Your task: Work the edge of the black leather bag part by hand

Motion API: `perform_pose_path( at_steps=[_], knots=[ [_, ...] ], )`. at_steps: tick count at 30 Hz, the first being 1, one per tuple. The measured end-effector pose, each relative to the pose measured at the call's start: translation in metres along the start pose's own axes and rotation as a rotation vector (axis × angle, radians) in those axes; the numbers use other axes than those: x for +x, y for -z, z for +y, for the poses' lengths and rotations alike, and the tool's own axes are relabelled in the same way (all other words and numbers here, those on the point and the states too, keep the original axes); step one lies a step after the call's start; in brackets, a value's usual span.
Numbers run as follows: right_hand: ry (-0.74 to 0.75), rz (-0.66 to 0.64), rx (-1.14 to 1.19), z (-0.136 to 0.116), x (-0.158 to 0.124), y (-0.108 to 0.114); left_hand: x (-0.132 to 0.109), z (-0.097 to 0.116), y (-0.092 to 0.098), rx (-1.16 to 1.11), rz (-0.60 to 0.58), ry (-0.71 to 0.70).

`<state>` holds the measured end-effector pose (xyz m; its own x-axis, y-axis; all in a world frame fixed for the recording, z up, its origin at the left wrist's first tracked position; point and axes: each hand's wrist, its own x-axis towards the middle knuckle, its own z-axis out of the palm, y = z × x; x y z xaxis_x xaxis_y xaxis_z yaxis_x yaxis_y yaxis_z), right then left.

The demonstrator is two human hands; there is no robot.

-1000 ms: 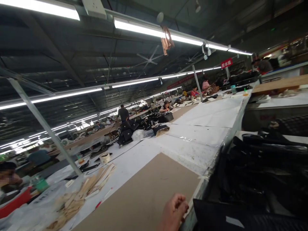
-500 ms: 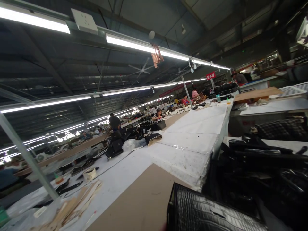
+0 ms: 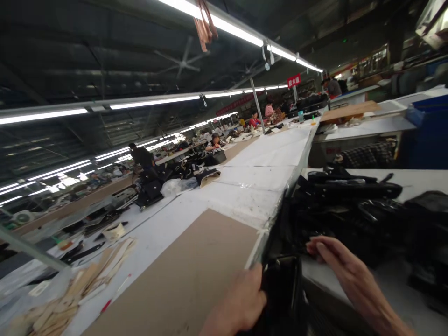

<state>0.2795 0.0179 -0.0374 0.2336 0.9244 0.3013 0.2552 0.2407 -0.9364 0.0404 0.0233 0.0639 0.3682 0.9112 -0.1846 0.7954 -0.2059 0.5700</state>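
My left hand (image 3: 245,296) is at the bottom centre, with curled fingers closed on the edge of a glossy black bag (image 3: 282,289). The bag is at the front edge of the white-covered table (image 3: 259,179); its lower part runs out of the frame. To the right, my right hand (image 3: 338,261) has its thumb and fingers pinched together beside a pile of black bag pieces (image 3: 350,212). Whatever is between those fingertips is too dark to make out. A grey-brown board (image 3: 196,261) lies flat on the table left of the bag.
Tan strips (image 3: 101,270), a red-and-white pen (image 3: 115,294) and a glue bottle (image 3: 63,243) lie at left. Black bags (image 3: 150,186) and clear plastic (image 3: 175,186) stand farther back. A metal post (image 3: 31,249) rises at left. Several people work in the distance.
Both hands are now in view. The black crocodile-textured piece has left its spot at lower right, and a glossy black bag is in my left hand. The camera has tilted down and turned right.
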Motion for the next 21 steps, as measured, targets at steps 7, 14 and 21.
perform_pose_path(
  at_steps=[7,14,21],
  knots=[
    [0.555,-0.581,-0.138,-0.057,-0.021,-0.014,0.011,0.008,-0.004,0.091,-0.085,0.045],
    [0.671,-0.464,-0.038,-0.069,-0.02,-0.016,-0.011,0.016,0.032,0.123,-0.223,0.014],
    [0.379,-0.435,-0.257,-0.044,-0.014,-0.027,-0.004,-0.009,-0.002,0.12,-0.204,0.027]
  ],
)
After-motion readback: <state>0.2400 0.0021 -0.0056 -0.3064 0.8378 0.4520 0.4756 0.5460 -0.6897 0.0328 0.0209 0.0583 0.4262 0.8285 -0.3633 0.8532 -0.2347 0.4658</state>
